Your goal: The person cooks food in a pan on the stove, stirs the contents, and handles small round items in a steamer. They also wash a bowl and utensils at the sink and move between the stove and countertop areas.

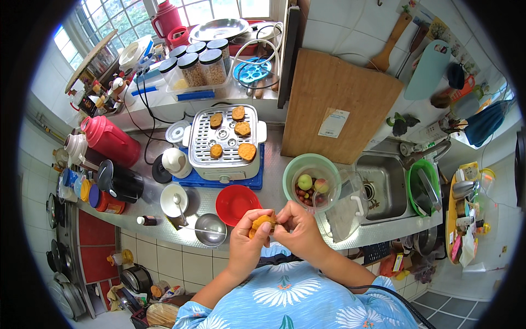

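Observation:
My left hand holds an orange piece of sweet potato over the counter's front edge. Against its right side, my right hand pinches a bit of brownish peel, partly hidden by the fingers. Just beyond my left hand stands a red plastic bowl. Several more orange sweet potato pieces lie apart on the perforated metal plate of a white electric steamer, which rests on a blue tray.
Right of the red bowl, a green basin holds fruit, beside a clear lid and the sink. To the left are a steel bowl, a white bowl with a spoon and a small bottle. A wooden board leans behind.

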The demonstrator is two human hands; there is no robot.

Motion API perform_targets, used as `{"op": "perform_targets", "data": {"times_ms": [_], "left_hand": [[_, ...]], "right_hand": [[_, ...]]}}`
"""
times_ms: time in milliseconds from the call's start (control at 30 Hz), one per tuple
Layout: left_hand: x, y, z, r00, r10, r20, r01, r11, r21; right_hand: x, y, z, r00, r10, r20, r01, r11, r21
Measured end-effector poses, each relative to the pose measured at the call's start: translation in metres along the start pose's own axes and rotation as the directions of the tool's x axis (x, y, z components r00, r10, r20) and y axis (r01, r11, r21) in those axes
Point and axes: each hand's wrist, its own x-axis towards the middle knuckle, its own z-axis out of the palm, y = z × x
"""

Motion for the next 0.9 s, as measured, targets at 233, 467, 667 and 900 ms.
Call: {"op": "perform_targets", "data": {"times_ms": [233,467,667,900], "left_hand": [[0.008,-0.012,-0.013,0.947,-0.261,0.19,0.315,0.626,-0.714],[0.007,-0.009,-0.019,0.926,-0.277,0.258,0.37,0.52,-0.77],[0.004,-0.003,-0.014,0.931,-0.295,0.216,0.362,0.659,-0.659],[0.004,0.0,-0.002,0.894,-0.418,0.163,0.425,0.671,-0.608]], "right_hand": [[0.006,0.007,-0.022,0.942,0.155,0.299,-0.31,0.746,0.589],[-0.015,-0.008,-0.077,0.994,-0.067,-0.082,0.093,0.923,0.374],[-0.046,-0.03,-0.217,0.712,-0.533,-0.458,-0.113,0.556,-0.823],[-0.054,0.002,-0.247,0.669,-0.388,-0.634,-0.304,0.635,-0.71]]}}
